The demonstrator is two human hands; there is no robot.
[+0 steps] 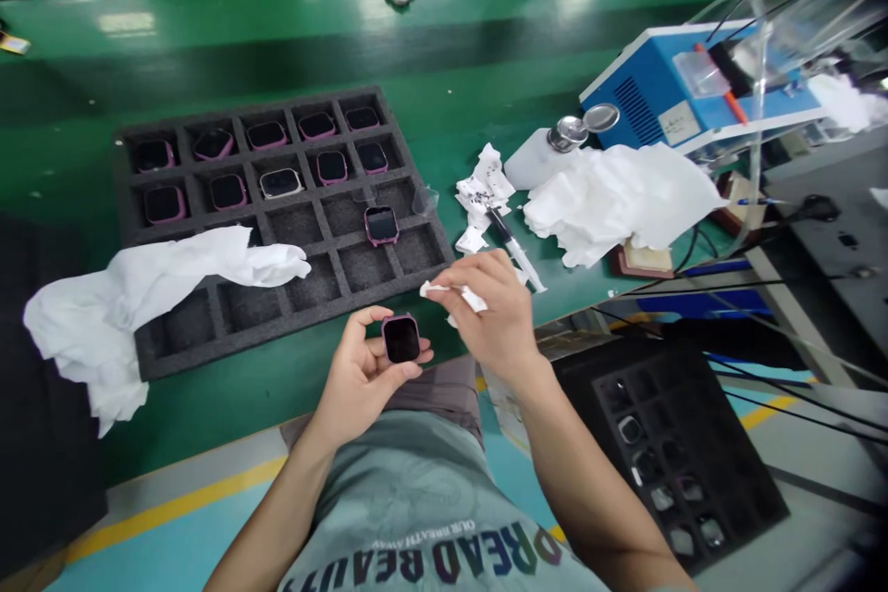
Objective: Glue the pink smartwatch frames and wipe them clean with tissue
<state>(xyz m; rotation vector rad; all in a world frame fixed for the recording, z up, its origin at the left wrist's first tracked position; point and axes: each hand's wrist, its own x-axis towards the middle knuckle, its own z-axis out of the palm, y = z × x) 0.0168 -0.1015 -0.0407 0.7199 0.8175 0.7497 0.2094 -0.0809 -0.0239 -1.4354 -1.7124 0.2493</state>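
My left hand [367, 370] grips a smartwatch case [400, 339] with a purple frame and a dark screen, held by its edges above the bench's front edge. Just right of it, my right hand [496, 314] pinches a small piece of white wipe [454, 294], its tip pointing toward the watch but apart from it. Beyond both hands lies a dark foam tray [277, 227] with watch cases in several compartments. One purple-framed watch [381, 225] rests tilted across the tray's dividers. A crumpled white cloth [166, 282] covers part of the tray's left side.
To the right are a pen-like tool [514, 248] on stained wipes [482, 190], a white bottle with a metal top [537, 157], a large crumpled cloth [617, 203] and a blue machine [700, 92]. A second foam tray [728, 444] sits lower right. Cables hang beside it.
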